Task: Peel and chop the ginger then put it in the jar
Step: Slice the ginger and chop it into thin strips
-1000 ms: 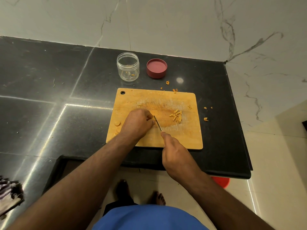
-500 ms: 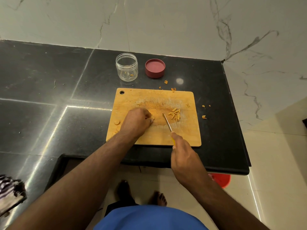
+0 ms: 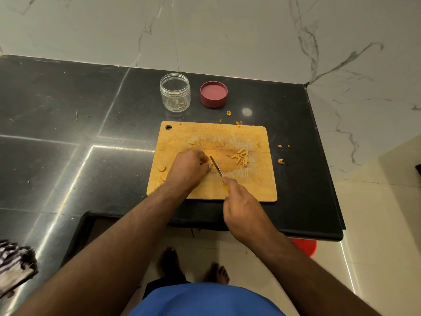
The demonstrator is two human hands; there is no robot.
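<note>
Your left hand (image 3: 188, 168) hides the ginger under its fingers; your right hand (image 3: 242, 207) covers most of the knife (image 3: 216, 166) handle.

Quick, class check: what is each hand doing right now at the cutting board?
Left hand: fingers curled, holding ginger down on the cutting board.
Right hand: gripping the knife, blade beside the left fingertips.

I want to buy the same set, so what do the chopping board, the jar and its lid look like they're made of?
The chopping board looks like pale wood or bamboo with a matte finish: tan surface, whitish knife scoring and a hanging hole. The jar is clear and glossy, probably plastic given its thin wall, though glass is possible. The lid looks like matte maroon plastic, opaque and evenly coloured.
</note>
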